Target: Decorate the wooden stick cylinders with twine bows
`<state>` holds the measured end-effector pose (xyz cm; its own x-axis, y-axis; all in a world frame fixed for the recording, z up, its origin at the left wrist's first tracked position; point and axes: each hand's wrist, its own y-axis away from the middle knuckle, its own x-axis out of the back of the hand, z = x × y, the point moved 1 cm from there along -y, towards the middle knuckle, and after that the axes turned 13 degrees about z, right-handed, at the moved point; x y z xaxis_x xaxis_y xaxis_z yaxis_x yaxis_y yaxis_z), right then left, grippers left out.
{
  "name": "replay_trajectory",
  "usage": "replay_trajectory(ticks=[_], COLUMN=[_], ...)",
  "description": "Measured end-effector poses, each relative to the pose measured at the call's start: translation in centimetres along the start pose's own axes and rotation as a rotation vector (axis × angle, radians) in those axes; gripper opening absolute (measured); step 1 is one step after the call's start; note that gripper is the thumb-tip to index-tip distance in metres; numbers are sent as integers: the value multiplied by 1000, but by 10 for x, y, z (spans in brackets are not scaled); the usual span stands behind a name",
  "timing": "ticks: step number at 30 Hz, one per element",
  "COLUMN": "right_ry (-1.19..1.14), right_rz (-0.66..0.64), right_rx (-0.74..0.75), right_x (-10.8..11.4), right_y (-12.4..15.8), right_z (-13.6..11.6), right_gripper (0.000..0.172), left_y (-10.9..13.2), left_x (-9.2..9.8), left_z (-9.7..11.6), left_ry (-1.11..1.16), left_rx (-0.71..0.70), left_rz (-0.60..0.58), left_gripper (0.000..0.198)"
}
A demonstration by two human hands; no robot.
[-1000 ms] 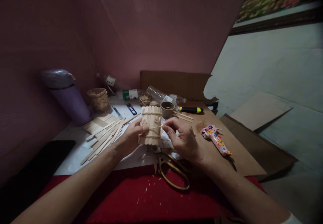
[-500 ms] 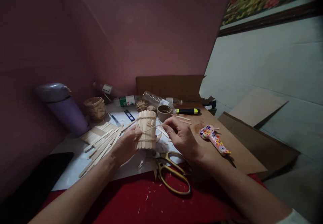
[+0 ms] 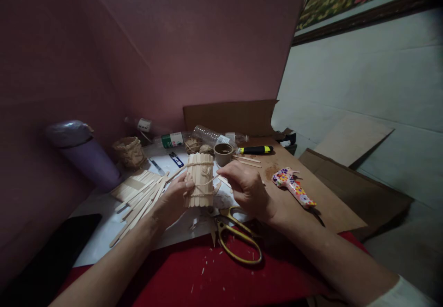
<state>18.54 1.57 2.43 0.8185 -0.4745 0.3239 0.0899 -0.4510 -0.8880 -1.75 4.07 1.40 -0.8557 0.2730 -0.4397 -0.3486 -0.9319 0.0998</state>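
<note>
My left hand (image 3: 176,196) grips the left side of a small cylinder covered in upright popsicle sticks (image 3: 197,196), its thumb on the front. Twine (image 3: 200,163) circles the cylinder near its top and bottom, and a small leaf-like piece sits on its front. A strand runs slantwise from the cylinder to my right hand (image 3: 247,189), whose thumb and forefinger are pinched on the twine. Below both hands lie scissors with gold-coloured handles (image 3: 238,242), their blades partly hidden.
Loose popsicle sticks (image 3: 145,205) spread over white paper at left, near a purple bottle (image 3: 92,159) and a woven basket (image 3: 129,152). Behind stand a small cup (image 3: 223,158), twine balls (image 3: 193,146) and plastic bottles (image 3: 207,135). A flowered glue gun (image 3: 294,188) rests on cardboard at right.
The strand between the cylinder and my right hand now hangs slacker and lower on the front. My right hand has turned slightly, with its knuckles higher. The view has shifted a little.
</note>
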Motion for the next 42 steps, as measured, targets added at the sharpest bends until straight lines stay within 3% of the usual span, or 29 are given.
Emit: replay_trajectory(ticks=[4, 11, 19, 23, 33, 42], right_ry=[22, 16, -107, -70, -32, 195], right_rz=[-13, -39, -138, -116, -121, -310], right_rx=[64, 30, -341, -290, -168, -206], right_x=[2, -3, -5, -5, -6, -7], right_y=[0, 3, -3, -2, -3, -12], right_z=[-1, -2, -8, -8, -8, -24], right_gripper=[26, 15, 10, 4, 11, 17], left_y=[0, 0, 2, 2, 1, 1], left_x=[3, 3, -5, -7, -7, -11], left_z=[0, 1, 5, 6, 4, 5], left_ry=[26, 28, 20, 42, 20, 20], left_rx=[6, -12, -68, -77, -75, -131], left_rz=[4, 28, 92, 116, 117, 215], left_gripper=[40, 38, 40, 40, 39, 45])
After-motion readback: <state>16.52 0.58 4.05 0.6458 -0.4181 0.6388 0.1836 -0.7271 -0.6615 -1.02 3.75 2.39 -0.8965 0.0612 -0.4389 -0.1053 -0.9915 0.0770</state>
